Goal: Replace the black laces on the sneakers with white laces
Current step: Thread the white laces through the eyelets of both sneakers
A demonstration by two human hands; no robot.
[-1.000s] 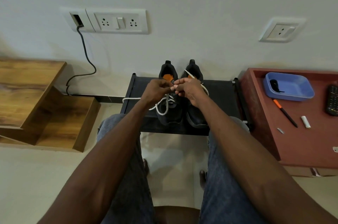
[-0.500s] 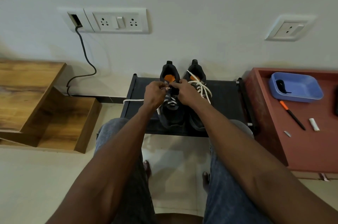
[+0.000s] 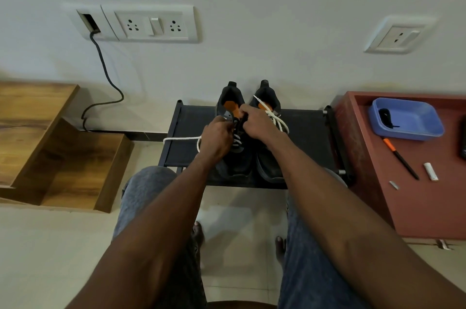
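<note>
- Head view: I am working on the left sneaker [image 3: 233,149] on the black rack [image 3: 307,132]; my left hand [image 3: 216,139] is curling at its tongue, my right hand [image 3: 254,120] is closing beside it at the top eyelets; what each is pinching is hidden, I am guessing the white lace [image 3: 180,138] trailing off to the left.
- The right sneaker [image 3: 268,157], touching the left one, is already wearing white laces [image 3: 276,117]; a black lace [image 3: 385,117] is lying in the blue tray [image 3: 428,132].
- So, I am judging, one shoe is done; the left is partly threaded, its upper eyelets and tying remaining.
</note>
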